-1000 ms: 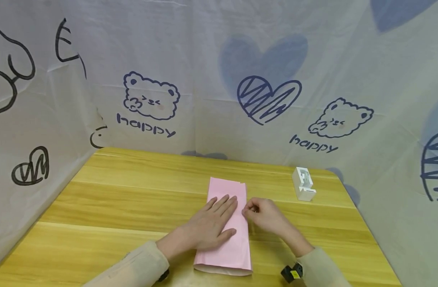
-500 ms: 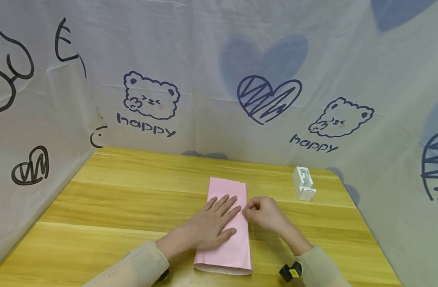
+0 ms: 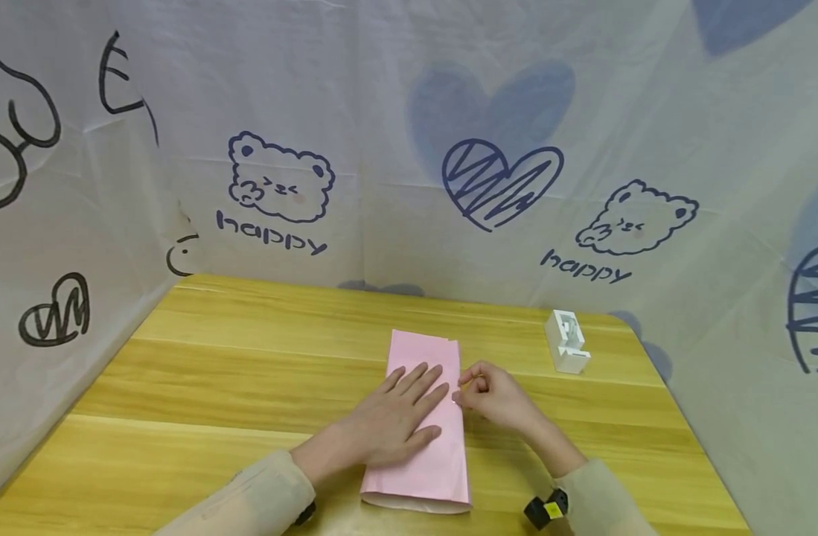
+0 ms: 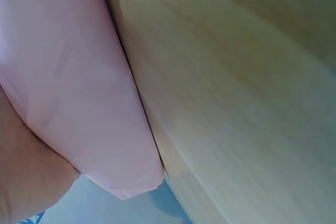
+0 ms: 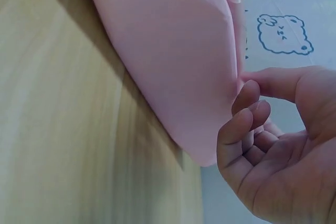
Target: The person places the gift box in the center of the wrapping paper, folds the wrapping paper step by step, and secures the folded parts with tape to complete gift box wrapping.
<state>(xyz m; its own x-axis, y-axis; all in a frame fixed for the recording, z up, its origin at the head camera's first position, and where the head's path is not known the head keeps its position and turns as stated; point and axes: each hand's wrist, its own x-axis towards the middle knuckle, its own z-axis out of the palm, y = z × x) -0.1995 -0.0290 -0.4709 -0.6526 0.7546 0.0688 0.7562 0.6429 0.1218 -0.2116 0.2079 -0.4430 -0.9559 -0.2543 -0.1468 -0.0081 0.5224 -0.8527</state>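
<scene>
A folded pink paper (image 3: 438, 473), flat like a sleeve with its near end gaping a little, lies lengthwise on the table. My left hand (image 3: 395, 420) rests on it palm down, fingers spread and straight. At the paper's right edge, my right hand (image 3: 496, 398) has its thumb tip on the edge and a bent finger close by it, pinching there. A small shiny bit (image 3: 455, 399), like clear tape, shows beside that thumb. In the right wrist view the other fingers (image 5: 236, 129) curl beside the paper's side. The left wrist view shows the paper under my left hand.
A white tape dispenser (image 3: 566, 342) stands at the back right of the wooden table (image 3: 248, 357). Pale cloth (image 3: 382, 149) printed with bears and hearts hangs behind the table and along its sides.
My left index finger has straightened out toward the paper's right edge. The right hand's index finger has lifted and parted a little from the thumb. The paper stays in place.
</scene>
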